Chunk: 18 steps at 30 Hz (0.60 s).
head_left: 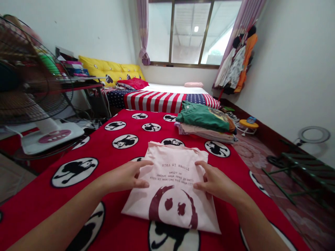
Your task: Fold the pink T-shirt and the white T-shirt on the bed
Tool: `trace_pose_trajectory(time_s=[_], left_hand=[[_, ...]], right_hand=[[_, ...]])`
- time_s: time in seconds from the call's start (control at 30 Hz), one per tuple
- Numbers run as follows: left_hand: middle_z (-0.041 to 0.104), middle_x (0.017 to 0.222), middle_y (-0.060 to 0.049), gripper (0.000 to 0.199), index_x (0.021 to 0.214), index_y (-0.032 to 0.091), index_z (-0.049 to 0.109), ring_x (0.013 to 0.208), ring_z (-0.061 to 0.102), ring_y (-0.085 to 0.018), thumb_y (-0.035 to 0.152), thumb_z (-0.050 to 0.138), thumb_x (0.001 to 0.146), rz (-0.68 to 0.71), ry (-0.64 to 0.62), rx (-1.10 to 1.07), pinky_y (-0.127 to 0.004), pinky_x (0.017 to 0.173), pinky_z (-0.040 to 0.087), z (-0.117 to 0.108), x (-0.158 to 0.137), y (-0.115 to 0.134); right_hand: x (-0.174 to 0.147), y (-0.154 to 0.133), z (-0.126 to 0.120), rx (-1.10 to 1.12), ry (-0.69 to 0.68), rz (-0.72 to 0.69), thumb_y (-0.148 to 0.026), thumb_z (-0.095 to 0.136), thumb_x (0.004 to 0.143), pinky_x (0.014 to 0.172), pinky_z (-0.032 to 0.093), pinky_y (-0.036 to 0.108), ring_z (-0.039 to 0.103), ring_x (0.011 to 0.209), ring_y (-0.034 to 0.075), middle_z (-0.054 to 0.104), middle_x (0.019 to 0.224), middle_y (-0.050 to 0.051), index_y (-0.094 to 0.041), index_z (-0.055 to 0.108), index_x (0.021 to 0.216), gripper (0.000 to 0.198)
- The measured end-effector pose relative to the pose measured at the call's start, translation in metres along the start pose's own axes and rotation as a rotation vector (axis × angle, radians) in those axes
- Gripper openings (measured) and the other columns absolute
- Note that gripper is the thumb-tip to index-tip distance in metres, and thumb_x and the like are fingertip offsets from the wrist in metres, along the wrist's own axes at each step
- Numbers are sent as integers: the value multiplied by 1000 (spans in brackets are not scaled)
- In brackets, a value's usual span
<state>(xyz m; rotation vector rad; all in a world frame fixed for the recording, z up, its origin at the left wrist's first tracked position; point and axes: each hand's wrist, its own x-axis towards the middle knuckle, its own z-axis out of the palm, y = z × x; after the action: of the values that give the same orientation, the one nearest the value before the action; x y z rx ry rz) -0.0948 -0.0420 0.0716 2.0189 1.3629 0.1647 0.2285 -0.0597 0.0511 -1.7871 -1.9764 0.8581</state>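
Observation:
A pale pink T-shirt [172,205] lies folded into a flat piece on the red blanket [104,198]. Its printed lettering and dark red face-like print appear upside down to me. At its left side, my left hand [133,176] touches the fabric with thumb and index finger spread apart. My right hand [216,181] rests on the opposite side in much the same pose, its lower fingers partly hidden. Beyond the shirt, toward the right edge of the blanket, sits a stack of folded clothes [204,116] with a green garment on top.
A standing fan [52,134] is close on the left, beside a cluttered desk [78,83]. Farther back is a bed with a striped cover [154,101]. On the right floor are a green metal-legged stool [300,170] and a small yellow stool [248,123].

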Motion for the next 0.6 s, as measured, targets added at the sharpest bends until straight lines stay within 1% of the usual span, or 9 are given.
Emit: trace_pose_trajectory(time_s=[0.07,0.17,0.23,0.33,0.4,0.47,0.53,0.6], left_hand=[[60,83,0,69,135,25,47,72,56,-17,45,66,72,18,-17,-129,-22,61,39,11,-10,-7],[61,92,-3,61,130,19,52,79,57,-17,44,64,76,25,25,-387,-23,64,42,26,-15,-17],[62,96,-5,61,127,17,54,84,57,-18,47,65,75,28,55,-546,-24,68,43,30,-17,-20],[63,97,-5,65,123,17,56,86,58,-20,54,68,71,31,40,-686,-25,69,44,27,-27,-19],[63,94,-4,66,123,20,57,84,58,-19,56,69,69,30,-16,-710,-24,67,44,24,-38,-20],[63,92,-3,63,123,22,57,83,57,-19,54,68,70,25,-88,-665,-24,65,44,23,-51,-23],[64,93,-3,57,121,24,60,82,58,-19,51,68,72,4,-150,-547,-23,65,43,25,-61,-28],[64,87,-2,44,114,23,65,77,58,-18,45,65,75,-20,-139,-361,-23,63,43,26,-64,-31]], right_hand=[[-2,-2,2,-4,-25,-22,-20,72,62,50,31,23,53,51,13,61,68,-2,-24,48,126,69],[-2,-6,4,-15,-53,-73,-12,65,61,49,29,21,51,51,11,57,65,-5,-26,55,113,55],[-4,-10,1,24,-56,-102,-13,62,64,49,30,20,51,54,12,56,66,-4,-24,56,105,43],[-14,-15,-9,126,-65,-122,-19,62,68,48,32,20,52,59,13,57,70,-3,-23,57,104,36],[-28,-17,-13,146,-76,-119,-20,61,70,48,32,20,49,58,12,54,68,-3,-24,58,106,36],[-45,-15,-10,116,-99,-107,-20,62,70,47,30,20,47,55,11,52,66,-4,-25,59,106,36],[-60,-8,-2,72,-134,-84,-18,61,69,47,28,21,46,55,11,53,65,-4,-27,61,105,37],[-69,-1,5,24,-174,-60,-18,61,69,48,28,21,48,56,11,55,65,-4,-28,62,106,38]])
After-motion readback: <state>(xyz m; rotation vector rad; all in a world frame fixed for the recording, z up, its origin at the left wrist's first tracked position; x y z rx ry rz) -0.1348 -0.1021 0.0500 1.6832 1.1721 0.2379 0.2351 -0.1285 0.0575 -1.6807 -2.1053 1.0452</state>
